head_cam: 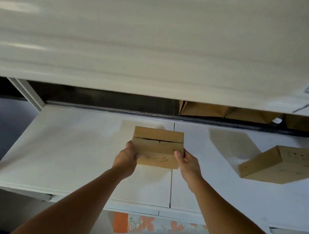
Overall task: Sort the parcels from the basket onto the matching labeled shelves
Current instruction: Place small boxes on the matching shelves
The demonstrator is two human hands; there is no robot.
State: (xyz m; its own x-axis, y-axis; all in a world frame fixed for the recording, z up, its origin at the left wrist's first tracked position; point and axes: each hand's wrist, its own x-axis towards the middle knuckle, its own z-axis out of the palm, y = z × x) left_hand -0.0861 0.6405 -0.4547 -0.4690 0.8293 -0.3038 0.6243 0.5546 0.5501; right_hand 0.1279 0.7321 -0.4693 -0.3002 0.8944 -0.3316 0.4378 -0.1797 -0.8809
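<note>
Cardboard parcel [157, 148] marked "4-3" held over white shelf [71, 146], both hands gripping.

L hand [126, 158] clasps its 9 o'clock edge, R hand [188, 162] the 3 o'clock edge w/ thumb curled on top; box sits mid-shelf. Second cardboard box [279, 163] lies at 3 o'clock, well apart. More brown boxes [225, 112] at 1 o'clock behind, under upper shelf [157, 41].

Parcel [157, 147] on shelf [71, 146]; second parcel [281, 165] right; others [225, 112] seemingly behind.
</note>
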